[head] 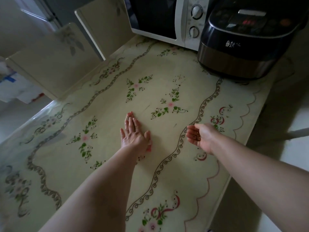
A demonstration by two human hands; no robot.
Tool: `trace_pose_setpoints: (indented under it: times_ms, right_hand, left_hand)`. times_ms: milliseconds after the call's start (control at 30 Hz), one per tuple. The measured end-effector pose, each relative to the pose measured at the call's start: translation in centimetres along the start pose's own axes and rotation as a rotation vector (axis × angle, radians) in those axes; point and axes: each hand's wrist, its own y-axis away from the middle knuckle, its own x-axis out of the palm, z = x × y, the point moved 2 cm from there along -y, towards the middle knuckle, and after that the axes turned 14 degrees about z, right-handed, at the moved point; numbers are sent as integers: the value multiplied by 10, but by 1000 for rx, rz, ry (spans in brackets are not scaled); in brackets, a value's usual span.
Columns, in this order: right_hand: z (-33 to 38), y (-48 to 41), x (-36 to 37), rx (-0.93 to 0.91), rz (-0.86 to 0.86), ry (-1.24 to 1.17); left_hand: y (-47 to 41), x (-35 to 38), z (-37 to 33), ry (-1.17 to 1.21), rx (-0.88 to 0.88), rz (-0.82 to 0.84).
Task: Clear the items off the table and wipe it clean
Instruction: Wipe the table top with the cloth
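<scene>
The table (pixel 168 164) has a cream cloth printed with flowers and scroll lines under a clear cover. My left hand (pixel 133 135) lies on it near the middle, fingers straight and together, pointing away from me. My right hand (pixel 199 136) hovers just to the right, palm turned up and loosely cupped. A few small dark crumbs (pixel 194 136) sit in that palm. Two thin dark specks (pixel 175 125) lie on the cloth between and beyond the hands.
A white microwave (pixel 160 19) and a black rice cooker (pixel 247 41) stand at the table's far end. Two pale chairs (pixel 50 64) are pushed in along the left side. The table's right edge drops to the floor (pixel 292 148).
</scene>
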Motion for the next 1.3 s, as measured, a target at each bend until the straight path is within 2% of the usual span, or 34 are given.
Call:
trace_pose_setpoints:
  times_ms: [400,833,1167,1300]
  right_hand:
    - [41,-23,-41,-8,44,-139]
    - [47,13,-103,-131,-125,-223]
    - [35,29,-107,-125,-106,-250]
    - [35,26,-102,-91,-102,-165]
  left_hand:
    - [-73,-49,-80,-79,75,18]
    - [-39,-4,-178,-245,342,54]
    - [23,42,-189,-326,555,61]
    - [43,51,-166,-345,524,34]
